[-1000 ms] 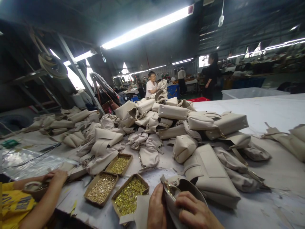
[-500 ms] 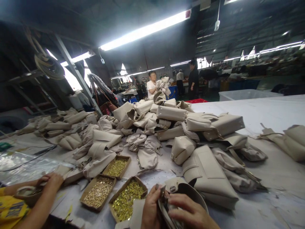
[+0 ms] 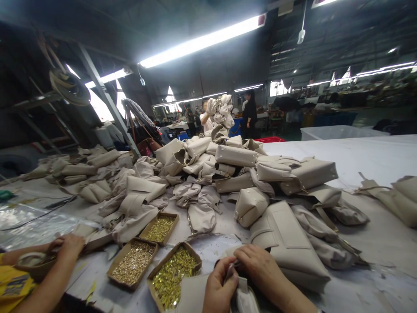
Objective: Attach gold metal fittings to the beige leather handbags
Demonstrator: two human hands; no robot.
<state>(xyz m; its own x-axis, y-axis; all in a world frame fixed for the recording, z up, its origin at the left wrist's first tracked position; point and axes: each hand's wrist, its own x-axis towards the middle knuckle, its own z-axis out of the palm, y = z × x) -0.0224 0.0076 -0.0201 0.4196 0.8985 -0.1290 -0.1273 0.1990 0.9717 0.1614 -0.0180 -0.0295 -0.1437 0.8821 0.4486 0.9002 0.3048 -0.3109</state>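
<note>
At the table's near edge, a beige handbag [image 3: 193, 292] is held between my two hands. My left hand [image 3: 219, 284] is closed on its edge, thumb and fingers pinching the material. Across from it, my right hand [image 3: 260, 266] has its fingers curled over the bag's upper edge, close to the left fingertips. Whatever lies between the fingertips is hidden. Just left of my hands sits a cardboard tray of shiny gold metal pieces [image 3: 174, 256]. A large finished-looking beige bag [image 3: 289, 243] lies to the right of my right hand.
Two more cardboard trays, one of rose-gold pieces [image 3: 133, 263] and one of gold pieces [image 3: 162, 228], stand farther left. A pile of beige bags [image 3: 228, 158] covers the table's middle. At left, a co-worker's hands [image 3: 70, 245] hold another bag. A person behind the pile lifts a bundle [image 3: 221, 111].
My right hand has turned and moved up over the bag's edge, covering the strap hardware seen before. My left hand shifted slightly right. The person behind raised the bundle higher.
</note>
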